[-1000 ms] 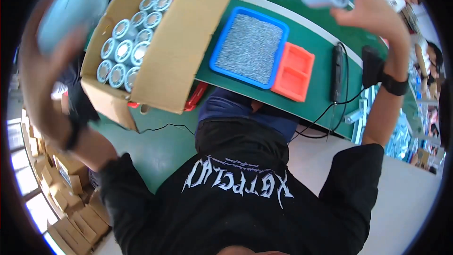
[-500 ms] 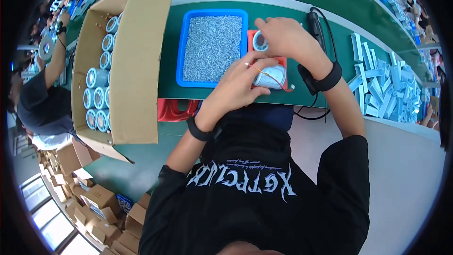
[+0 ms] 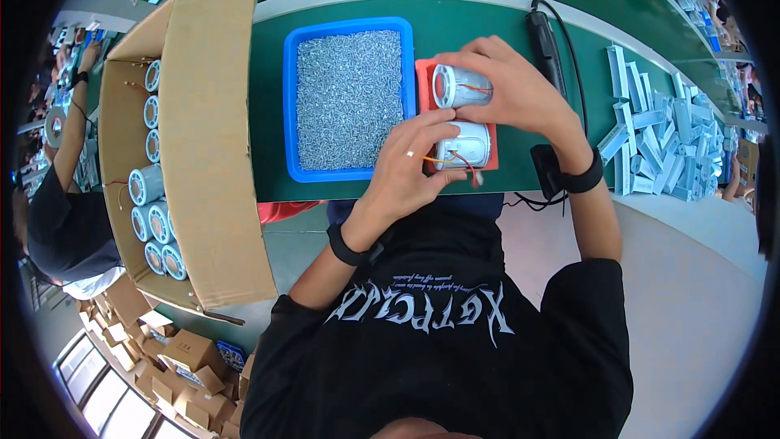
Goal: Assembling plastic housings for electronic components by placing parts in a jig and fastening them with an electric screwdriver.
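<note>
Two grey cylinders lie on their sides in one red tray point(image 3: 423, 73) near the table's front edge: the upper cylinder point(image 3: 461, 87), its ring-shaped end facing left, and the lower cylinder point(image 3: 470, 145), with thin red and yellow wires trailing over its side. The right hand point(image 3: 524, 93) is clasped on the upper cylinder, thumb and fingers spread to about its width. The left hand point(image 3: 406, 161) is closed around the lower cylinder's left part, fingers above and thumb below. Just left of the red tray sits one blue tray point(image 3: 290, 106) of small metal pieces, too many to count. Further left, one cardboard box point(image 3: 213, 146) shows eight similar cylinders point(image 3: 146, 187), its flap hiding part of the inside. On the right lie one black handheld tool point(image 3: 544, 45) and a heap of metal brackets point(image 3: 662, 142), overlapping too much to count.
</note>
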`<state>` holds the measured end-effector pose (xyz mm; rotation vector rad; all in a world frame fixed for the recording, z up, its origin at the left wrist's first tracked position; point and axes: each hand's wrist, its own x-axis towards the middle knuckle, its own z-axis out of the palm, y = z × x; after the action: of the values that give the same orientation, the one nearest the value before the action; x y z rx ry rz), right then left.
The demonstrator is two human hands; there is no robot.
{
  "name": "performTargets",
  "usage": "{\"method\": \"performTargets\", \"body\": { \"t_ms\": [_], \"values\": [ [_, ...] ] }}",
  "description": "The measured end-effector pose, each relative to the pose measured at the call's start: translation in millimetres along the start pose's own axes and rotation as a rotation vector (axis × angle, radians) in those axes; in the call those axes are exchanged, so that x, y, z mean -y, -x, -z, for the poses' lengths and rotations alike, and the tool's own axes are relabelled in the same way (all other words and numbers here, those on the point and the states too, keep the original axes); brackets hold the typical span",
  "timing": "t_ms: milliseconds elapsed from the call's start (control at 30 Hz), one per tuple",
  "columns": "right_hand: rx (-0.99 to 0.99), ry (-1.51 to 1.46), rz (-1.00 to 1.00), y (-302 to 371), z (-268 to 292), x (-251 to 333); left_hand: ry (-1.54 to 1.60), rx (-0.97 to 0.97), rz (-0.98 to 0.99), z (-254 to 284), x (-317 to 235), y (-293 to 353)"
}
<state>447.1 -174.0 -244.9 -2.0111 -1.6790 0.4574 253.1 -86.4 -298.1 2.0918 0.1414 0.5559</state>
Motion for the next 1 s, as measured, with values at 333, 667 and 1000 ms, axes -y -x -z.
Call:
{"method": "performTargets", "body": {
  "t_ms": [333,667,1000],
  "values": [
    [-0.097,0.039,0.086,-1.4,-12.5,-2.7,-0.117,0.06,0.016,15.1,-0.3,-6.2],
    [-0.153,0.043,-0.026,9.4,-16.2,7.7,-0.113,0.187,0.069,21.1,-12.5,-10.9],
    [-0.399,-0.013,0.051,21.2,5.4,29.9,-0.125,0.221,0.065,20.4,-5.0,-12.9]
  ]
}}
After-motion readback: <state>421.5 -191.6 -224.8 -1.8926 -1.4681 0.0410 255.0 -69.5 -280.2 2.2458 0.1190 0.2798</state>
